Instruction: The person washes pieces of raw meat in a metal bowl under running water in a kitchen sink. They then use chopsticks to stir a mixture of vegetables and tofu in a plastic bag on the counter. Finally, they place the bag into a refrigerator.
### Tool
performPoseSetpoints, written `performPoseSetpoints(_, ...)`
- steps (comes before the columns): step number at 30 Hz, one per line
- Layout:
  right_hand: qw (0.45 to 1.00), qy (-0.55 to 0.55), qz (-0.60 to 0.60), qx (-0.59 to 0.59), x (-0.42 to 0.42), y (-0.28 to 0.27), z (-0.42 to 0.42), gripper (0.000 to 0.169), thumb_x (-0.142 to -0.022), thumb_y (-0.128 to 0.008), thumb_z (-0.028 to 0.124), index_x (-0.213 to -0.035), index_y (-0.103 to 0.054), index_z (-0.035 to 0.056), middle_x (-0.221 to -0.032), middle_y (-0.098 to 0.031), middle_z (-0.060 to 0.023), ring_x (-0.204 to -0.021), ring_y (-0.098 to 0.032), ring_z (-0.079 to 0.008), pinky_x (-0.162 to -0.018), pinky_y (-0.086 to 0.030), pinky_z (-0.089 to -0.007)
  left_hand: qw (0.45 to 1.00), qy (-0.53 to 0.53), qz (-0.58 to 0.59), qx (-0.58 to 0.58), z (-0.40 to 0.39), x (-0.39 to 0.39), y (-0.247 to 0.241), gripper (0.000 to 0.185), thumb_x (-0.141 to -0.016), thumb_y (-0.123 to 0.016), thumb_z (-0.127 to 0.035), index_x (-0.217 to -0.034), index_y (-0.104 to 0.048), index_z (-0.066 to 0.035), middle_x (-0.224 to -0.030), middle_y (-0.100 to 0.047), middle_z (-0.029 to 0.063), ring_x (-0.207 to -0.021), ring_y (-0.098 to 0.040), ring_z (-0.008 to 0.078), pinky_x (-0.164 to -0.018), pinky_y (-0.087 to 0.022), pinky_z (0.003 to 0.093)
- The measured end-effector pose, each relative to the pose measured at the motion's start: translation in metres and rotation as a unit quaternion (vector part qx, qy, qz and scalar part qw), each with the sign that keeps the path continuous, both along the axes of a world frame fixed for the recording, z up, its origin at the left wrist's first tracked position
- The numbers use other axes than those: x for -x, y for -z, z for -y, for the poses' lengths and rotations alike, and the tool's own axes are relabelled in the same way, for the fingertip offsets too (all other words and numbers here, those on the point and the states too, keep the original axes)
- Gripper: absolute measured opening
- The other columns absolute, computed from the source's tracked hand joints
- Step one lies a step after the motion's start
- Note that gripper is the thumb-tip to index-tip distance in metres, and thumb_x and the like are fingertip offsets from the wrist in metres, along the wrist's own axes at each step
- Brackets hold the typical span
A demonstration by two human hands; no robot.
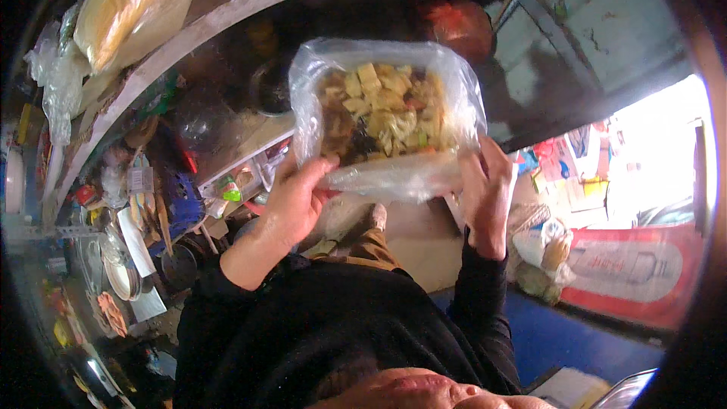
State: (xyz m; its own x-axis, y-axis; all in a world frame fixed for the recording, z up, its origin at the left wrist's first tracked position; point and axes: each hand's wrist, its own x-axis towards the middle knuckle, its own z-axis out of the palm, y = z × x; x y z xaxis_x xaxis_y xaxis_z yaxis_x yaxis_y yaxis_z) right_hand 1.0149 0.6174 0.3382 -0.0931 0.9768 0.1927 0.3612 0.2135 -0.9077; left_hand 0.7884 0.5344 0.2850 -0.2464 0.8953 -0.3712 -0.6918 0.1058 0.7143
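Note:
In front of my chest, both hands hold up a rectangular container lined with a clear plastic bag (pixel 386 176). Chopped cooked food (pixel 392 108) fills it: pale yellow chunks, darker brown pieces and a few bits of red and green. My left hand (pixel 298 201) grips the near left corner, its thumb lying over the rim. At the near right corner, my right hand (pixel 485 193) clasps the side, with most of its fingers hidden from view. The plastic stands loosely above the rim all round.
A shelf (pixel 250 159) with small packets runs below on the left. Bags of yellow contents (pixel 133 5) sit at the upper left, near cluttered racks of plates (pixel 119 275) and utensils. On the right are a red printed carton (pixel 630 272) and a blue surface (pixel 551 341). A reddish round object (pixel 463 28) lies beyond the container.

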Motion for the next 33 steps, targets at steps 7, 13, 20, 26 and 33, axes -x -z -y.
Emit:
performPoseSetpoints(7, 0.988, -0.146, -0.044, 0.018, 0.019, -0.004, -0.153, 0.024, -0.083, -0.049, 0.01, -0.096, -0.06, -0.0078, -0.078, -0.061, -0.0103, -0.054, -0.063, -0.0197, -0.049, -0.048, -0.0283, 0.991, -0.094, 0.011, -0.09, -0.108, -0.002, -0.014, 0.032, -0.086, -0.052, -0.001, -0.118, -0.046, -0.003, -0.108, -0.057, 0.0141, -0.099, -0.059, 0.0292, -0.08, -0.055, 0.0455)
performPoseSetpoints(13, 0.964, -0.232, -0.114, 0.054, 0.048, 0.012, -0.244, 0.017, -0.084, -0.051, 0.009, -0.083, -0.054, -0.0078, -0.069, -0.06, -0.0115, -0.054, -0.066, -0.0231, -0.046, -0.05, -0.0303, 0.98, -0.186, -0.014, -0.077, -0.17, -0.006, -0.013, 0.019, -0.088, -0.051, -0.002, -0.107, -0.049, 0.001, -0.103, -0.056, 0.0148, -0.096, -0.058, 0.0296, -0.087, -0.052, 0.0496)
performPoseSetpoints(20, 0.959, -0.264, -0.079, 0.069, 0.064, 0.023, -0.296, 0.023, -0.086, -0.05, 0.016, -0.095, -0.058, -0.004, -0.079, -0.061, -0.0079, -0.056, -0.064, -0.0202, -0.051, -0.048, -0.0288, 0.977, -0.178, -0.016, -0.116, -0.213, 0.006, 0.005, 0.021, -0.087, -0.051, -0.003, -0.108, -0.05, 0.0, -0.107, -0.055, 0.0158, -0.1, -0.057, 0.0336, -0.088, -0.051, 0.0541)
performPoseSetpoints(26, 0.933, -0.299, -0.16, 0.119, 0.071, 0.029, -0.304, 0.025, -0.092, -0.052, 0.021, -0.095, -0.056, -0.0028, -0.069, -0.061, -0.0096, -0.056, -0.065, -0.023, -0.05, -0.05, -0.0309, 0.984, -0.152, -0.041, -0.079, -0.217, 0.017, -0.004, 0.034, -0.091, -0.054, -0.019, -0.119, -0.041, -0.007, -0.117, -0.05, 0.016, -0.103, -0.055, 0.0405, -0.081, -0.052, 0.0592)
performPoseSetpoints(33, 0.945, -0.27, -0.139, 0.123, 0.068, 0.033, -0.297, 0.032, -0.093, -0.054, 0.028, -0.099, -0.057, -0.0032, -0.065, -0.058, -0.0089, -0.056, -0.064, -0.021, -0.05, -0.05, -0.0297, 0.99, -0.126, -0.065, -0.017, -0.204, 0.009, -0.01, 0.046, -0.088, -0.061, -0.029, -0.125, -0.037, -0.014, -0.117, -0.052, 0.0154, -0.09, -0.06, 0.0375, -0.076, -0.053, 0.055)
